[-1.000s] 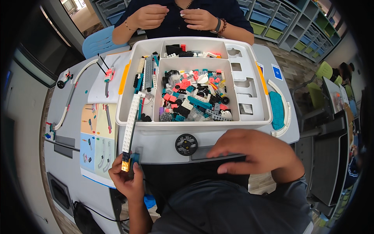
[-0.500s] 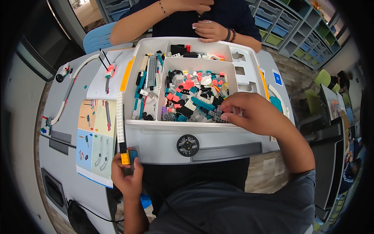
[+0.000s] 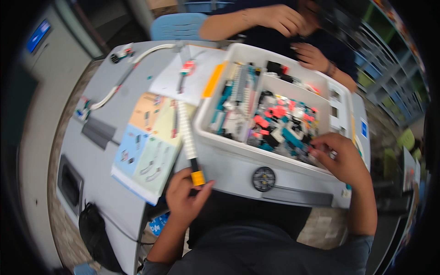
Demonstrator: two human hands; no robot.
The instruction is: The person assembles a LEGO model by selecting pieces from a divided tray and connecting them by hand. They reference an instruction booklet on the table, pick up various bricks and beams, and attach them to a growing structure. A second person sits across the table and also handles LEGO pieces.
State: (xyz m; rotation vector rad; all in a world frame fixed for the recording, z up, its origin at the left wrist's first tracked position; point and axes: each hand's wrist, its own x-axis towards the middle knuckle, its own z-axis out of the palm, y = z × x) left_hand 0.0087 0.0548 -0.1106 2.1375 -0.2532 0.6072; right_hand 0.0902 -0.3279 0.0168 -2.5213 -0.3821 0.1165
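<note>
We turn towards the booklet [image 3: 147, 145], nine o'clock! Left hand [image 3: 184, 195] pinches the beam [image 3: 185, 130]; right hand [image 3: 342, 156] dips into the tray [image 3: 231, 142], grip unclear.

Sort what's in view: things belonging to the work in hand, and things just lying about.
In use, or likely so:
- long white beam, held by the left hand
- loose pieces in the white tray, at the right hand
- picture booklet, probably
- black wheel, perhaps

Seemingly just about:
- black bag-like item
- blue chair
</note>
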